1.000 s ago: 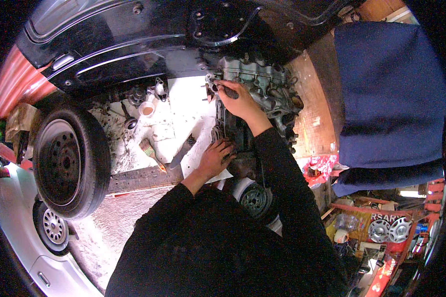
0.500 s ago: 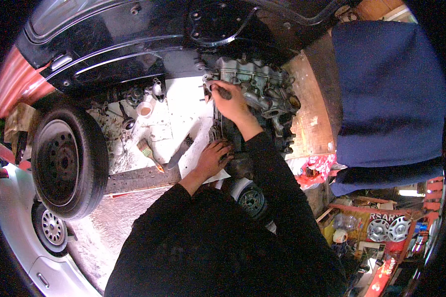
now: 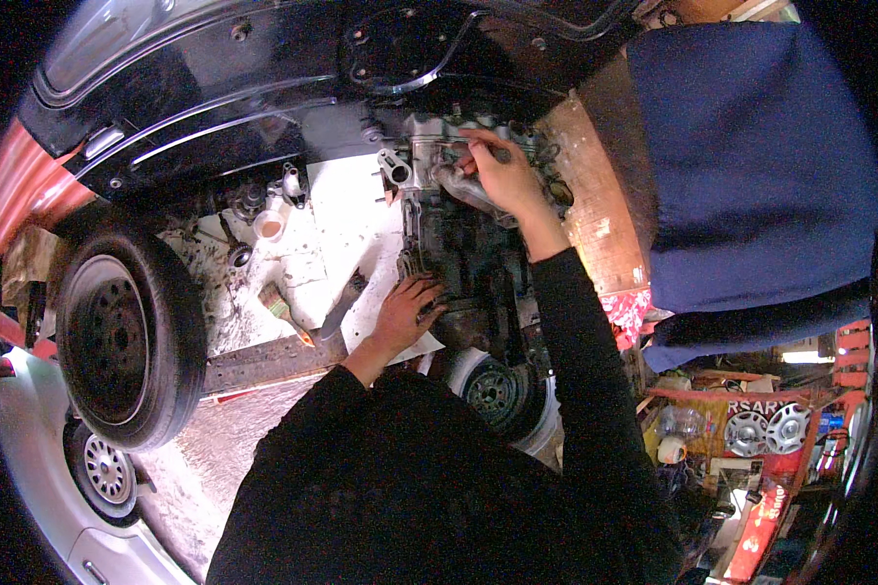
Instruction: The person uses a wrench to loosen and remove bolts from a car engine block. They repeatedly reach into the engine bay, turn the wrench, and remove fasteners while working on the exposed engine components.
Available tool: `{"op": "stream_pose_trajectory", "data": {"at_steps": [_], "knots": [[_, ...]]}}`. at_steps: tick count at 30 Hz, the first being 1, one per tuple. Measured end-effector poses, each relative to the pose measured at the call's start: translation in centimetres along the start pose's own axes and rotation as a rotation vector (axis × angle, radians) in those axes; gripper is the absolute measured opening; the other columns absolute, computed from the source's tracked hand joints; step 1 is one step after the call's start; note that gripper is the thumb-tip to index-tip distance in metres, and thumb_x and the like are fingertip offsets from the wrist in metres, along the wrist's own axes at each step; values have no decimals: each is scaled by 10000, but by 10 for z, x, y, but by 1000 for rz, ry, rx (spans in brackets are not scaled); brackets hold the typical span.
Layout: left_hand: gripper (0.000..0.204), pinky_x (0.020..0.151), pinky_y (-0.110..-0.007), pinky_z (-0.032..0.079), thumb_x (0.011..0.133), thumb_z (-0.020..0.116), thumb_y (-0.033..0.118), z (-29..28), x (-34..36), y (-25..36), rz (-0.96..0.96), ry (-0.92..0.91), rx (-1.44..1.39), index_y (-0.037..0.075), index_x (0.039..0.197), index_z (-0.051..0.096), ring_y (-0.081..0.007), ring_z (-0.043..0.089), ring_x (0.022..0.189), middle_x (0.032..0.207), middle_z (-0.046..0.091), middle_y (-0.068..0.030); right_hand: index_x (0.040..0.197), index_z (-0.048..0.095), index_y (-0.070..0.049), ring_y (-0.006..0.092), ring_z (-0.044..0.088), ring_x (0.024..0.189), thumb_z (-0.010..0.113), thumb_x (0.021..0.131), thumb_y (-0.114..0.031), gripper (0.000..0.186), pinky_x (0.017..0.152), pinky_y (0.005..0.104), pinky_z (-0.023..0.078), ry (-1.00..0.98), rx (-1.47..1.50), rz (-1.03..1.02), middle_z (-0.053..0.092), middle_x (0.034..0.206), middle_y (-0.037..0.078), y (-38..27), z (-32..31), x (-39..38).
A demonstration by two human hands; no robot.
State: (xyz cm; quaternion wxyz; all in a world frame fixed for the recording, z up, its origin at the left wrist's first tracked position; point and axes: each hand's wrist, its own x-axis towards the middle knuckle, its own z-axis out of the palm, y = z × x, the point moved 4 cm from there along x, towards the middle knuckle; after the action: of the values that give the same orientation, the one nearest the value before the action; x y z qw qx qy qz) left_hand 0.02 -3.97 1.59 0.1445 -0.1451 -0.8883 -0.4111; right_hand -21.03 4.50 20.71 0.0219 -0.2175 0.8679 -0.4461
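Note:
In front of me lies a grimy car engine with a grey cylinder head at its far end. My right hand is over the far part, beside a curved metal pipe. Its fingers are drawn together in a pinch; whatever is between them cannot be made out. My left hand lies on the near left edge of the engine, fingers somewhat spread and bent over it. A pale metal bracket with a round hole sticks out at the engine's left side.
Left of the engine, a stained white sheet bears a paintbrush, a small cup and greasy metal parts. A wheel stands at the left. Dark car bodywork spans the far side; blue cloth hangs right.
My right hand has moved right, from the bracket at the engine's left side to the curved pipe. The bracket is now uncovered. My left hand stays on the engine; the view has shifted slightly.

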Motion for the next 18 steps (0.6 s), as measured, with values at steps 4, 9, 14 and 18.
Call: {"op": "stream_pose_trajectory", "data": {"at_steps": [4, 9, 14, 18], "knots": [[392, 1102, -446, 462, 955, 694, 308, 2, 7, 1, 33, 19, 1, 87, 1277, 666, -313, 544, 1305, 1317, 639, -96, 1231, 740, -78, 132, 700, 834, 544, 1046, -237, 314, 766, 299, 547, -185, -121, 8, 766, 943, 64, 23, -8, 28], [392, 1101, -443, 462, 958, 689, 307, -1, 5, 0, -27, -15, 9, 92, 1285, 659, -309, 541, 1312, 1312, 641, -95, 1226, 738, -64, 137, 702, 809, 574, 1028, -217, 300, 755, 307, 554, -147, -290, -29, 765, 911, 61, 27, -3, 51], [407, 1095, -447, 463, 955, 692, 304, 0, 0, -1, -40, -18, 2, 86, 1296, 651, -311, 544, 1310, 1311, 639, -103, 1151, 760, -90, 256, 737, 847, 623, 967, -336, 337, 843, 379, 566, -180, -153, -26, 771, 876, 105, 8, 14, 52], [402, 1089, -453, 466, 948, 702, 291, -5, 3, 5, -23, -8, -4, 84, 1289, 653, -311, 547, 1307, 1307, 640, -104, 1145, 753, -46, 138, 702, 791, 562, 1030, -211, 277, 748, 310, 562, 16, -399, -336, 761, 889, 78, 6, 21, 59]]}}
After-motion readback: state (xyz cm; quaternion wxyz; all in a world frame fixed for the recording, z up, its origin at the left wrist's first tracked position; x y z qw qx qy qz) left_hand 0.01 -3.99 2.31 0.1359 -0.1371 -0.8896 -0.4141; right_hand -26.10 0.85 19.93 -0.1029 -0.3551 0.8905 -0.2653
